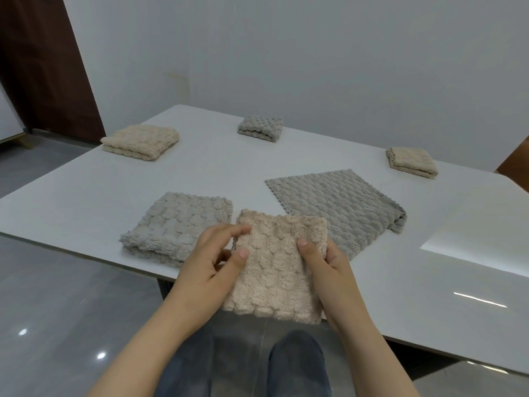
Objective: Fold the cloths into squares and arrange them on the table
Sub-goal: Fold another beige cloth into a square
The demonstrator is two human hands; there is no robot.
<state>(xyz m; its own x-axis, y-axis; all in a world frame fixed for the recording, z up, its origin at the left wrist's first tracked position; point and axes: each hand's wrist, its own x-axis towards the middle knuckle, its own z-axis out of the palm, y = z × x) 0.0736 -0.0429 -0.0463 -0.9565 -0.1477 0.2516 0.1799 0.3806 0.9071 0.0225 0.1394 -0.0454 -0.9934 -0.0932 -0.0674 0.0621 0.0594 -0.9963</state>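
- Beige cloth [274, 267] – I held it in both hands over the near edge of the table [86, 196]. It was folded to a rough rectangle. Its far end lay over the tabletop and its near end hung past the edge, above my knees [297, 365].
- Left hand [211, 262]: gripped the cloth's left edge, with the thumb pressed on the top face and the forefinger stretched along the far-left corner. The other fingers were curled at the edge, and I could not tell how far under they reached.
- Right hand [323, 262]: gripped the right edge, thumb on top, the rest of the fingers hidden beneath the cloth.
- Folded grey cloth [177, 224]: a thick square on the table just left of the beige one, near the table edge. Their corners looked to be touching or nearly so.
- Open grey cloth [335, 207]: lay flat on the table behind and to the right, one corner partly covered by the beige cloth and its right side a little bunched.
- Far row, well apart from each other – a folded beige square [140, 141] at the left, a small grey square [260, 128] in the middle near the wall, and a small beige square [412, 162] at the right.
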